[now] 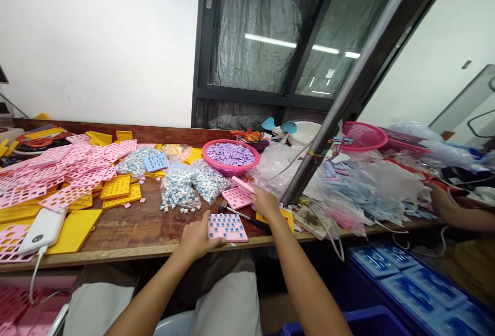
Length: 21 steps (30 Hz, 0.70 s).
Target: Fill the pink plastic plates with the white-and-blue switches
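Note:
My left hand (198, 236) grips the left edge of a pink plate (232, 237) set with rows of small blue pieces, at the table's front edge. My right hand (266, 203) is closed on the end of a slim pink plate (243, 185), tilted up; its fingertips are partly hidden. Beneath that lies another pink plate (236, 199) with rows of small marks. A hammer (253, 221) with a black handle lies between my hands, behind the blue-studded plate. Part of a yellow plate (286, 217) shows beside my right wrist.
A pink basket (209, 163) of purple pieces stands behind. Bags of small white-and-blue parts (178, 184) lie left of it. Pink grid sheets (85, 158) and yellow plates (118, 186) cover the left side. A slanted metal pole (332, 114) rises at right; a co-worker's arm (456, 210) is beyond.

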Each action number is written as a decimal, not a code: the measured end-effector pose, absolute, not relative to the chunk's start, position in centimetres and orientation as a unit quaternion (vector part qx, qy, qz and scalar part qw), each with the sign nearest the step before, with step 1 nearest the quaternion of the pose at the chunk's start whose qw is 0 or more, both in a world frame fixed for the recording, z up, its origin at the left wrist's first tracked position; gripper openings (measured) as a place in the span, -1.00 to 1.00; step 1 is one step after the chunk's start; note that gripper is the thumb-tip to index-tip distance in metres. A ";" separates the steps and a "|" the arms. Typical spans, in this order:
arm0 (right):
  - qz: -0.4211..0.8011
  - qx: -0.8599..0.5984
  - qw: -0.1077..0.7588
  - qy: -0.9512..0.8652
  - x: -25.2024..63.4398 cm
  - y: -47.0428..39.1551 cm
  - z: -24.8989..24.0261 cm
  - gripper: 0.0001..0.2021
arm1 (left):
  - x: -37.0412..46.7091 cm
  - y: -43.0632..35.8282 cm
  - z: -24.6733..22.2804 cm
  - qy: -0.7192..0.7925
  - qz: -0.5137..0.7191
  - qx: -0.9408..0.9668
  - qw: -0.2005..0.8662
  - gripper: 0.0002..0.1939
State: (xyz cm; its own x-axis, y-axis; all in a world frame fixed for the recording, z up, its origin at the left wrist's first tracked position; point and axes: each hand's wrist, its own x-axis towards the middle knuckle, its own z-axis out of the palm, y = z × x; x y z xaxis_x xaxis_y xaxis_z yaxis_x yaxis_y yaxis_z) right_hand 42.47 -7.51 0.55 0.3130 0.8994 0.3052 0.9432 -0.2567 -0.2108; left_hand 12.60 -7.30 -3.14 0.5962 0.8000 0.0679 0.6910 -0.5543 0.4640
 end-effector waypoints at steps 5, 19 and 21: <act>-0.059 -0.724 0.267 -0.633 38.0 -8.3 2.4 -0.55 | 14.0 -8.7 -3.1 0.408 0.157 0.878 0.193 -0.07; 0.075 -0.474 0.243 -0.843 20.9 -12.2 -3.3 -0.44 | -3.9 -6.7 -4.2 0.394 0.422 0.791 0.201 -0.64; 0.105 -0.462 0.251 -0.844 20.5 -12.4 -3.6 -0.39 | -5.2 -6.2 -4.2 0.382 0.361 0.826 0.202 -0.51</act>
